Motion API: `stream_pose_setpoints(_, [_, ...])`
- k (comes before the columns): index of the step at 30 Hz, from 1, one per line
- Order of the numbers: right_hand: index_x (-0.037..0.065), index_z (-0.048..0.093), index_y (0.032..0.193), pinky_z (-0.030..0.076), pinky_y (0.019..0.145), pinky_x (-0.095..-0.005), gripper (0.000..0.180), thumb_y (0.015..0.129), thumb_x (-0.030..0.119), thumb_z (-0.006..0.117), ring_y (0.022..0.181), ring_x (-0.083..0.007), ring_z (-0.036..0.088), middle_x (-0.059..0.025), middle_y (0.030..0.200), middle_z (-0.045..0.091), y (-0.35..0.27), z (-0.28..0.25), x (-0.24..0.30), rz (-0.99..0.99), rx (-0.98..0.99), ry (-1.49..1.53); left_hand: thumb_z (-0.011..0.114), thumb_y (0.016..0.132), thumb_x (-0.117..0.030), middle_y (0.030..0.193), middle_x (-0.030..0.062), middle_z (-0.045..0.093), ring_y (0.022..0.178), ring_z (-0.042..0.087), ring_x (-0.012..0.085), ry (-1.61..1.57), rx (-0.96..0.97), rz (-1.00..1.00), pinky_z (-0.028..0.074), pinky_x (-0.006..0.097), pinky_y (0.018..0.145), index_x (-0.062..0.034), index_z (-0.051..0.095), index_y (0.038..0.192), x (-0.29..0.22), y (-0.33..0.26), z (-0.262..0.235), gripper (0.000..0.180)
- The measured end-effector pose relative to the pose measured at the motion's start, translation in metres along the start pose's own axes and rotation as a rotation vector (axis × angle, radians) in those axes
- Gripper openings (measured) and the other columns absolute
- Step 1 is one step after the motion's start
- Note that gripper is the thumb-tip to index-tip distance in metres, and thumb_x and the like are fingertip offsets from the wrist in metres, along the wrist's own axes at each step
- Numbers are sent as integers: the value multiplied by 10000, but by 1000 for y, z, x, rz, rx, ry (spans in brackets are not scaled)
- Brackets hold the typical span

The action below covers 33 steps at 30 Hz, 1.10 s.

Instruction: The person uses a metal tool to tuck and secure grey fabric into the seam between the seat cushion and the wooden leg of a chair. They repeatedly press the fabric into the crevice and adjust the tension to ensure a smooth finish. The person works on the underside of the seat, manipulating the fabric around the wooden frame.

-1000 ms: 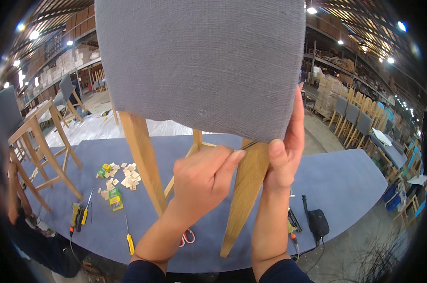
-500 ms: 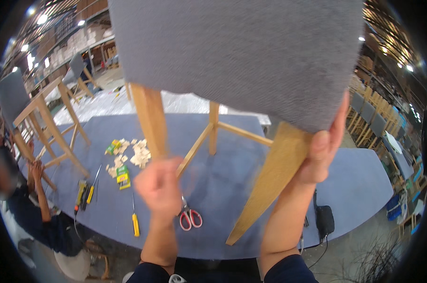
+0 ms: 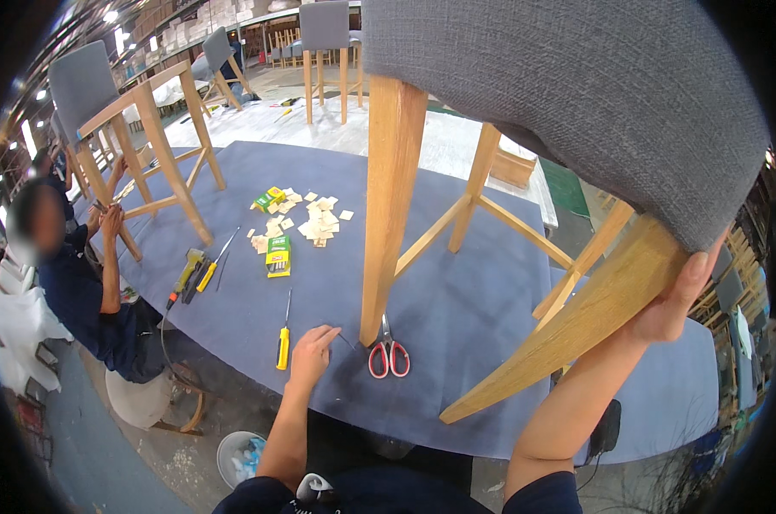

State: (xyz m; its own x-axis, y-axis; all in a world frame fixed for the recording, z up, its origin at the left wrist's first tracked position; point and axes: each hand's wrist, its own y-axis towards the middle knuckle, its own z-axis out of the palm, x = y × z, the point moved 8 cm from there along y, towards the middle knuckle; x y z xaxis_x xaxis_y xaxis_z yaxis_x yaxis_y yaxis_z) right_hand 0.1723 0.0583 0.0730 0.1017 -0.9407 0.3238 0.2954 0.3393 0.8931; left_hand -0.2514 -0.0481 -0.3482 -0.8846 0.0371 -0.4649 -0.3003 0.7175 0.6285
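Observation:
A bar chair with a grey fabric cover [image 3: 568, 94] and wooden legs stands tilted before me. My right hand [image 3: 675, 304] grips it where the front right leg [image 3: 568, 330] meets the fabric. The front left leg [image 3: 392, 206] comes down to the blue-grey tabletop near the red-handled scissors [image 3: 389, 358]. Low over the table, left of that leg, my left hand [image 3: 313, 353] has its fingers pinched at the end of a thin dark rod [image 3: 346, 341]. A yellow-handled screwdriver [image 3: 283, 347] lies just left of this hand.
Thin wooden pieces [image 3: 318, 221] and green-yellow small boxes [image 3: 278, 257] lie on the table. A corded tool [image 3: 185, 276] rests farther left. Beyond it, a co-worker [image 3: 80, 274] handles another chair [image 3: 152, 128]. A bucket [image 3: 238, 458] stands below the front edge.
My left hand has dropped from beside the front left leg to the tabletop. The view has swung, so the chair appears farther right. My right hand keeps its hold.

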Motion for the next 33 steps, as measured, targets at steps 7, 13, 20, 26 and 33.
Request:
stream_pose_setpoints(7, [-61, 297, 1636, 281, 1282, -450, 1119, 825, 563, 750, 1547, -365, 363, -262, 1656, 367, 6, 0, 1, 7, 79, -46, 817, 864, -213, 1284, 200, 654, 1174, 603, 434, 392, -41, -515, 473, 538, 997, -72, 581, 1421, 85, -42, -36, 622])
stream_pose_setpoints(13, [-38, 269, 1657, 210, 1290, -453, 1116, 816, 490, 779, 1570, -336, 325, -227, 1679, 347, 14, 0, 5, 23, 196, 88, 682, 1030, -235, 952, 68, 653, 769, 609, 210, -387, -242, -728, 500, 316, 707, -10, 643, 1265, 143, -46, -45, 328])
stream_pose_setpoints(20, [-16, 245, 1664, 201, 1292, -444, 1110, 832, 566, 694, 1584, -307, 274, -189, 1664, 345, 20, 1, 2, 124, 247, 238, 588, 1094, -214, 905, 9, 573, 731, 533, 86, -909, -120, -271, 441, 243, 627, -5, 619, 1329, -76, 30, -82, 316])
stream_pose_setpoints(26, [17, 442, 1584, 271, 1256, -458, 810, 902, 362, 711, 1515, -301, 400, -174, 1596, 467, 26, -19, 24, -41, 221, -91, 616, 1070, -220, 1018, 75, 652, 884, 617, 197, -674, -357, -494, 510, 324, 785, 28, 605, 1364, -23, 36, -60, 385])
stream_pose_setpoints(33, [-27, 588, 1404, 450, 1088, -475, 511, 994, 276, 610, 1234, -331, 603, -230, 1337, 626, -61, -91, 61, -66, 161, -343, 705, 938, -188, 1243, 195, 694, 1158, 638, 401, 549, -118, -460, 472, 521, 1003, -57, 657, 1337, 44, -42, -17, 423])
